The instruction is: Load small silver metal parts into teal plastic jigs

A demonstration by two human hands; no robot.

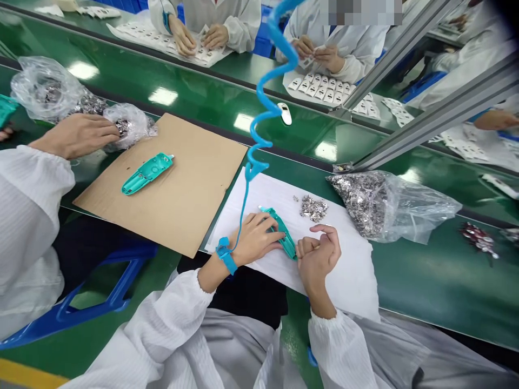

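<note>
A teal plastic housing half lies slantwise on a white sheet, its hollow side partly in sight. My left hand, wearing a blue wrist strap, grips the housing with fingers across its middle. Close to the housing's lower end is my right hand, its fingers curled in and the index finger bent outward. Whatever its fingertips may hold is hidden. Just beyond the hands sits a small heap of shiny metal pieces.
A plastic bag of metal pieces rests at right. A blue coiled cord hangs down to my wrist. To the left, a co-worker's hand reaches into a bag beside cardboard bearing another teal housing. A metal post rises at right.
</note>
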